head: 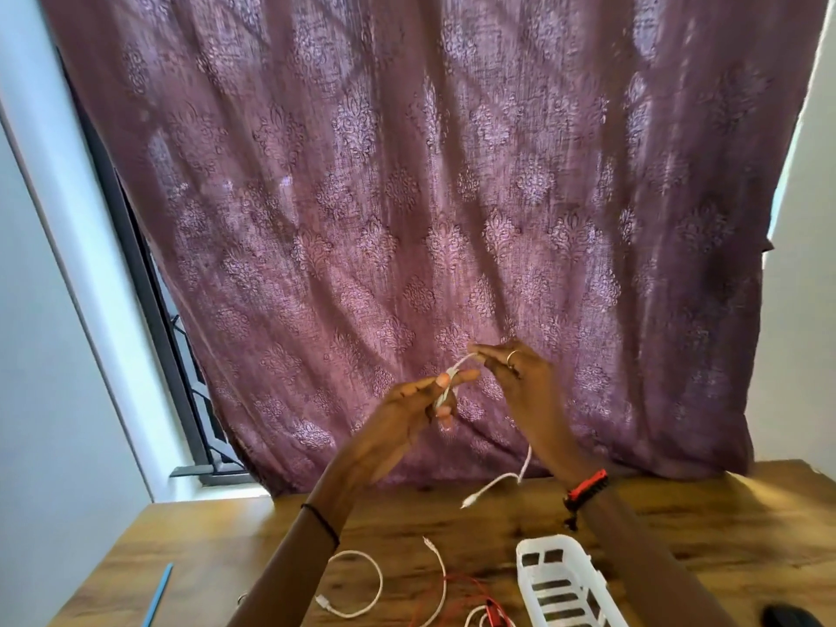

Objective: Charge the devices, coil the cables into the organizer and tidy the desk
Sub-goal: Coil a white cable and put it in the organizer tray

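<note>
— Anything legible?
— Nothing; no text, label, brand or number to make out.
— On the curtain [407, 219]?
— Only a woven ornamental pattern; no lettering in it.
— On the white organizer [527, 576]?
— Plain plastic as far as visible; too blurred for fine print.

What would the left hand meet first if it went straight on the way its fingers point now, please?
Probably the right hand, which pinches the white cable just ahead of the left hand. If depth lets it slip past, which one view cannot settle, the curtain comes next.
</note>
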